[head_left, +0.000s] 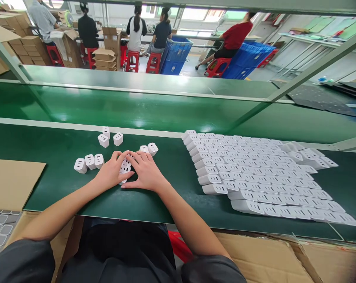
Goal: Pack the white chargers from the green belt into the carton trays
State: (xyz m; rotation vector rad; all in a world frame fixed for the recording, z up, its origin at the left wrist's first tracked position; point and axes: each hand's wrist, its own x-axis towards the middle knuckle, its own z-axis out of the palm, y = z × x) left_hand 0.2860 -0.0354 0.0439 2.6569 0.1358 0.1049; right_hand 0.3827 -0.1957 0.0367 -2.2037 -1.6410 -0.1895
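Between my two hands is a small cluster of white charger blocks (125, 169), slotted faces up, partly covered by my fingers. My left hand (113, 171) curves round their left side, thumb at the near end. From the right, my right hand (146, 171) presses on the same cluster, its fingertips meeting the left hand's at the far end. Two more charger blocks (152, 148) stand just beyond my right hand. Left of my left hand is a short row of charger blocks (89, 161), and three loose ones (103, 140) stand farther back.
A large slanted array of white charger blocks (263, 173) covers the right of the green bench (178, 196). Cardboard (15, 182) lies at the left. A pale rail (154, 133) runs behind. Several people sit on red stools beyond, near blue crates (174, 55).
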